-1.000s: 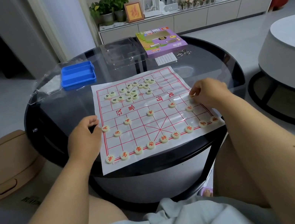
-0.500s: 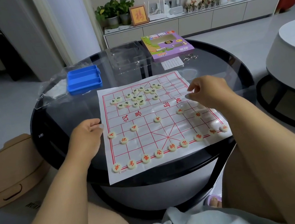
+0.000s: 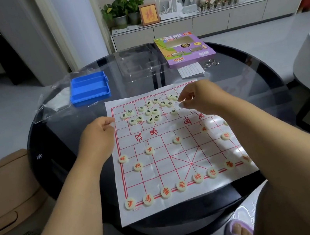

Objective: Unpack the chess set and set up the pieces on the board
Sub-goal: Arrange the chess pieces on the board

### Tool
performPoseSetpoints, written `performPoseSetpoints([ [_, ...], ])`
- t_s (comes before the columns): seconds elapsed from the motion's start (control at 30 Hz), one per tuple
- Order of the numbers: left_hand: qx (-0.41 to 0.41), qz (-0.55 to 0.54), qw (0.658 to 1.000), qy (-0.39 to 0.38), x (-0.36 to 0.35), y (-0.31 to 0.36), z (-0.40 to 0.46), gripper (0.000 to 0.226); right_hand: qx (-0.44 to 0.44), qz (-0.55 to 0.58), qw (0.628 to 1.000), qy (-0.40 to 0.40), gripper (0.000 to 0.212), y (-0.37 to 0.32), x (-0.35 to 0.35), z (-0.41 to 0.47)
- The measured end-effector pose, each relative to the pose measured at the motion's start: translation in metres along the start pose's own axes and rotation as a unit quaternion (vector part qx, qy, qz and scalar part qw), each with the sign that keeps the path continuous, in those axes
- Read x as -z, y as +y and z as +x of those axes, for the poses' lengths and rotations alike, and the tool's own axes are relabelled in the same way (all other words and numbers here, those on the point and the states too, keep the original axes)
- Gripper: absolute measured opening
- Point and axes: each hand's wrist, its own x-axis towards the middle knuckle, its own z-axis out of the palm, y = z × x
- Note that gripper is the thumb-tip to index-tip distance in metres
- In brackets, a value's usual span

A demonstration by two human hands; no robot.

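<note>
The left hand [image 3: 96,135] pinches the board [image 3: 176,154] at its left edge. The right hand [image 3: 202,99], fingers curled, hovers over the black pieces [image 3: 149,112]; whether it holds one, I cannot tell.

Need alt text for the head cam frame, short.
A person's right hand reaches over a loose cluster of black-lettered pieces at the far side of a paper chess board on a round glass table. The left hand rests at the board's left edge; the red-lettered pieces are already set up.

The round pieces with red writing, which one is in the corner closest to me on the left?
The red-lettered piece at the board's near-left corner, first in the bottom row; the other red ones sit further right or further up.
</note>
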Motion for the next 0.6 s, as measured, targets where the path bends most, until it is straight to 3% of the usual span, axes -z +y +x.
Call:
performPoseSetpoints([
  [0.27, 0.006, 0.018, 0.999, -0.030, -0.003, -0.005, 0.011, 0.023, 0.016, -0.048, 0.999, -0.021, 0.016, 0.000, -0.010, 0.038],
  [0.6, -0.026, 0.018, 0.999, -0.014, -0.004, -0.011, 0.014, 0.017, 0.003, -0.038, 0.999, -0.001, 0.015, 0.001, -0.018, 0.072],
])
